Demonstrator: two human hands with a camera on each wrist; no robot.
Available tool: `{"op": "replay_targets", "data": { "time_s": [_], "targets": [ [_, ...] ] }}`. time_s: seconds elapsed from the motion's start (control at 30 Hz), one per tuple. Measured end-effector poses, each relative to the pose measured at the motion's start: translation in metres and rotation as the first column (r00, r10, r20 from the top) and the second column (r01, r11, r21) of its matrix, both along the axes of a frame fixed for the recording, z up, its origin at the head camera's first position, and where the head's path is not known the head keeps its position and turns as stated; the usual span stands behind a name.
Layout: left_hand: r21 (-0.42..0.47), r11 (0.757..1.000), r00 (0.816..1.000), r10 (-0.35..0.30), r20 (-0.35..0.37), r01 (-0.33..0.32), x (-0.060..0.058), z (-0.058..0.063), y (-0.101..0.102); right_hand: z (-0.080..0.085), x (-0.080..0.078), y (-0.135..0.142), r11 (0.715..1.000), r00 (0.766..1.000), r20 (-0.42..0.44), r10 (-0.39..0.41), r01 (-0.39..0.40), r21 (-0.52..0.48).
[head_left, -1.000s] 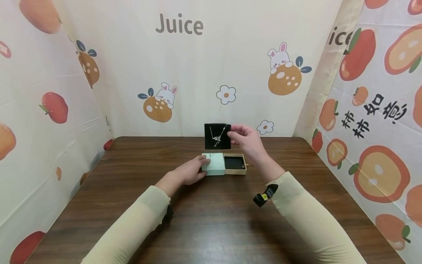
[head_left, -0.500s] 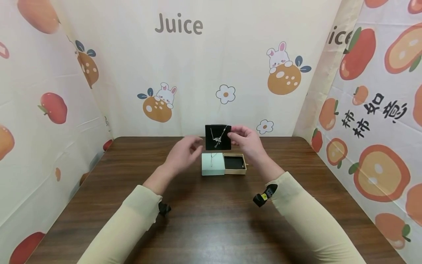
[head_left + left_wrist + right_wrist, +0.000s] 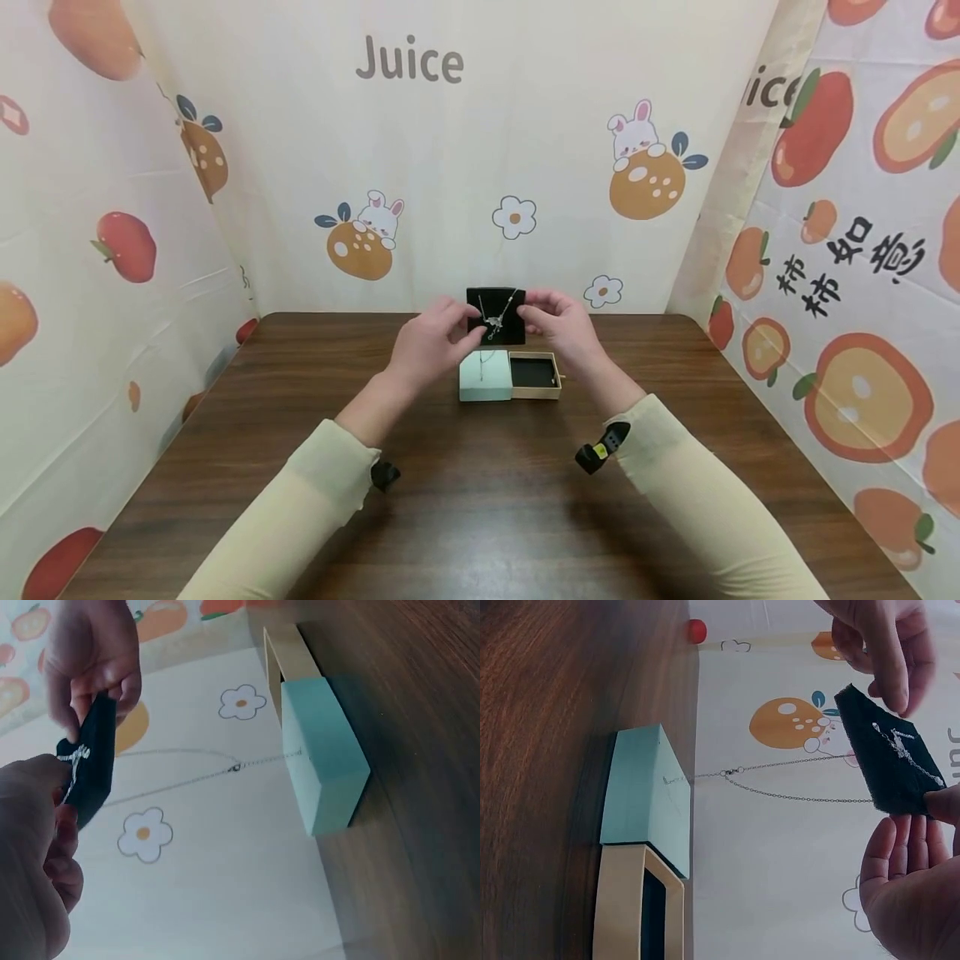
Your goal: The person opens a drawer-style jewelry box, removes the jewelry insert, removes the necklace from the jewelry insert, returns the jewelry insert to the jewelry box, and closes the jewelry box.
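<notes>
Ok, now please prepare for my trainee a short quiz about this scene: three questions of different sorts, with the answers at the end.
1. Short answer: In the head view, on which side of the mint-green box sleeve does the cream drawer stick out?

2. Multiple choice: What does the right hand pinch?
A) the mint-green box sleeve
B) the black necklace pad
C) the cream drawer

3. Fill in the gap: In the right wrist view, ____ strands of necklace chain run from the black necklace pad to a small metal clasp.

Key: 1. The right side. 2. B. 3. Two.
</notes>
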State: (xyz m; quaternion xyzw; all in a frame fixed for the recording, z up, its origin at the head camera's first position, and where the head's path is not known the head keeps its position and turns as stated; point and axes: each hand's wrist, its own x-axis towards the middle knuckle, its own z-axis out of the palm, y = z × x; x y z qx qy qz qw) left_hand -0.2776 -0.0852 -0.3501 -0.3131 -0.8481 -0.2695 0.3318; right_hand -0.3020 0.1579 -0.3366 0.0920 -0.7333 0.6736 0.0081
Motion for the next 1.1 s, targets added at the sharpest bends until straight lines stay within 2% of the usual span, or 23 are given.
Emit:
{"op": "replay_targets", "data": {
  "time_s": [0.17, 0.27, 0.63, 0.8, 0.97, 1.1],
  "targets": [
    [-0.117, 0.991, 0.991, 0.052, -0.123, -0.066, 0.000, -0.001, 0.011, 0.000, 0.001, 0.000, 1.000, 1.000, 0.001, 0.015, -0.015, -0.023],
    [-0.154, 0.984, 0.984, 0.061, -0.167, -0.087, 0.000, 0.001, 0.014, 0.001, 0.001, -0.001, 0.999, 1.000, 0.003, 0.022, -0.022, -0.032],
    [-0.135, 0.989, 0.990, 0.037, -0.135, -0.056, 0.001, 0.007, 0.019, 0.002, 0.000, -0.003, 0.999, 1.000, 0.007, 0.024, -0.024, -0.043],
    [-0.118, 0.991, 0.986, 0.041, -0.161, -0.061, -0.002, 0.009, 0.019, 0.003, 0.001, -0.003, 0.999, 1.000, 0.011, 0.018, -0.018, -0.040],
    [-0.089, 0.994, 0.980, 0.042, -0.194, -0.060, -0.005, 0.016, 0.018, 0.002, 0.001, -0.003, 0.999, 1.000, 0.006, 0.025, -0.025, -0.044],
    [-0.091, 0.993, 0.980, 0.061, -0.190, -0.079, -0.008, 0.025, 0.016, 0.002, 0.001, -0.004, 0.998, 0.999, 0.000, 0.032, -0.032, -0.061]
  ]
}}
